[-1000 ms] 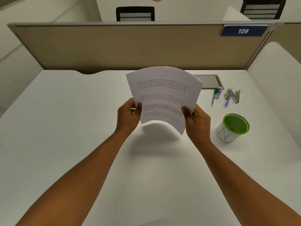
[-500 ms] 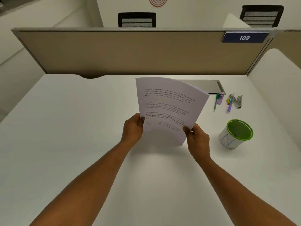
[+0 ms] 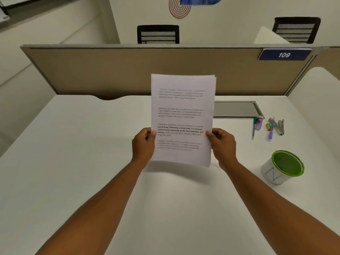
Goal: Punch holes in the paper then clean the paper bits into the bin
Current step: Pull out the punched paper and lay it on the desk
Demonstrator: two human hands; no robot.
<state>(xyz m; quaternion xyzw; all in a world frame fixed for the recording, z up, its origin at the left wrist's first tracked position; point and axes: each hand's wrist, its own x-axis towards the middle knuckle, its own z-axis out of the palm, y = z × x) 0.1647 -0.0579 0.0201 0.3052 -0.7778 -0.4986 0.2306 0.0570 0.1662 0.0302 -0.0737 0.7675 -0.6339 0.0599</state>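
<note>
While both arms reach forward: the scene reads as follows.
Paper: a printed stack held upright above the white surface, squarely in front of the beige partition.
Left hand: fingers pinched on the paper's left edge.
Right hand: fingers pinched on its right edge.
Bin: green-rimmed, right of the paper, resting on the surface.
Pens and stapler: beyond the bin, right of the paper.
</note>
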